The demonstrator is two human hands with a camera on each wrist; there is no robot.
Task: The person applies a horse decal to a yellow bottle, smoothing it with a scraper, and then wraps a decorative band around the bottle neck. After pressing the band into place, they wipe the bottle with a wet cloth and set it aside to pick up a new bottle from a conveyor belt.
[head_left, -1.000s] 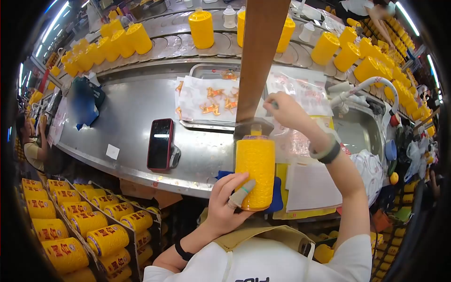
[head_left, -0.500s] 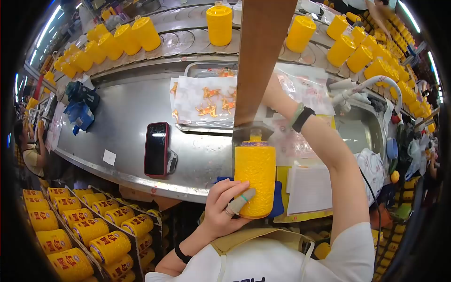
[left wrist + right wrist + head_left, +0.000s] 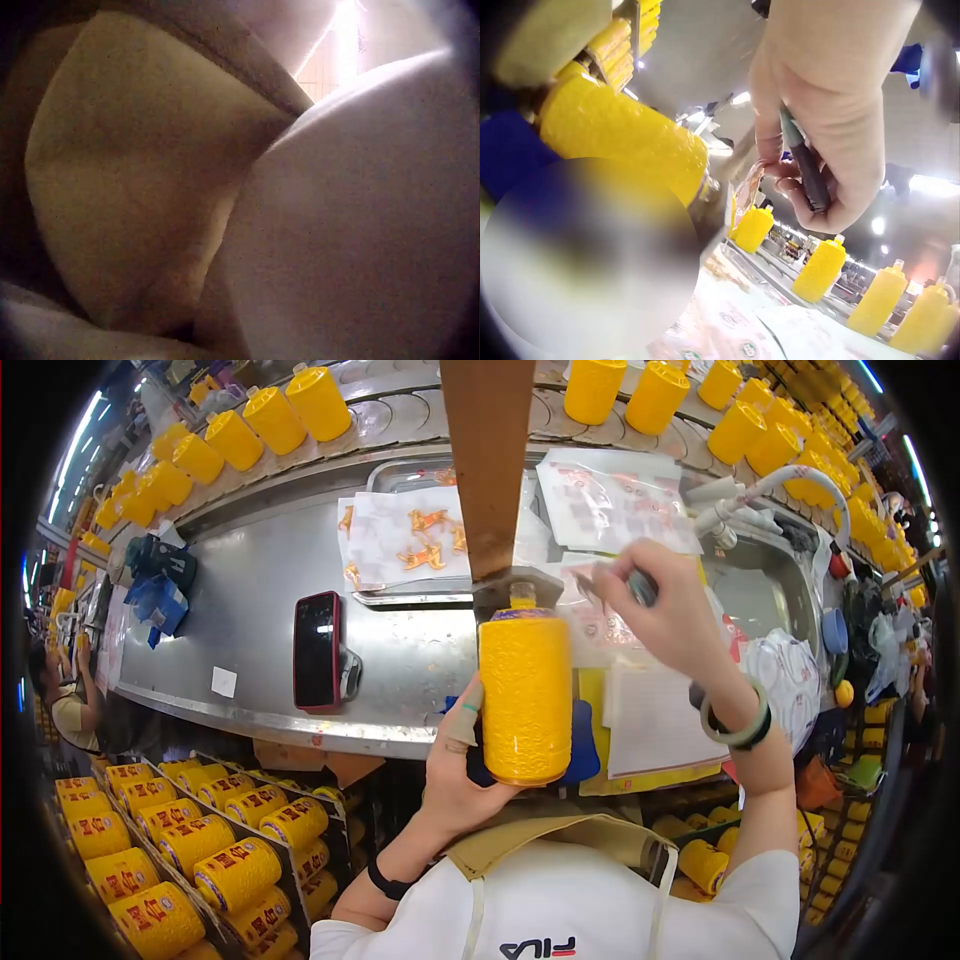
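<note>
In the head view my left hand grips a yellow embossed bottle low on its left side, with tape or covers on some fingers. The bottle stands upright with its narrow clear neck at the top. Beside that neck, my right hand has its fingers curled. The right wrist view shows the right hand holding a slim tool with a black and grey-green handle. Its fingertips pinch a thin, pinkish see-through piece. Only apron and white shirt cloth fill the left wrist view.
A brown post rises behind the bottle. Printed sheets lie right of it, near a sink. A tray bears paper with orange-gold pieces; a phone lies left. Yellow bottles line the conveyor and fill racks.
My right hand went behind the post over the sheets, then came back toward the bottle's neck. The left hand's fingers moved from the bottle's front to its left side.
</note>
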